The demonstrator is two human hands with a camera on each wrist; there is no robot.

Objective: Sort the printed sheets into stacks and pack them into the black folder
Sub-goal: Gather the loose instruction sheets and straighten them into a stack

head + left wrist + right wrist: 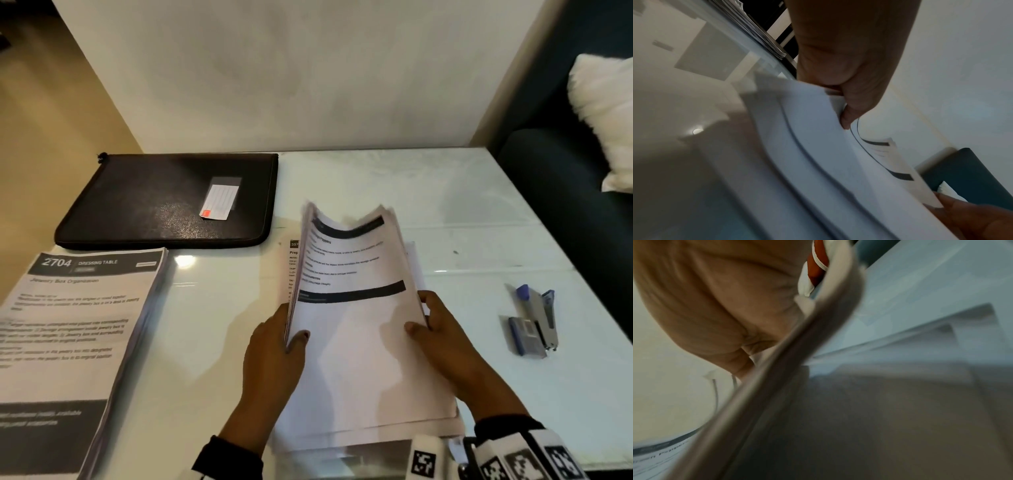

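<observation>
At centre of the tabletop (479, 212), both hands grip 1 bundle of sheets (352, 308) by its side edges: left hand (274, 356) pinching the left edge, right hand (442, 339) the right. Bundle's long axis runs away from the person. Black folder (164, 202) lies closed, ahead-left, nearer the left hand, behind the finished stack (75, 329).

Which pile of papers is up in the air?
The pile in the middle, held by the left hand and right hand. The pile on the left lies flat on the table.
</observation>
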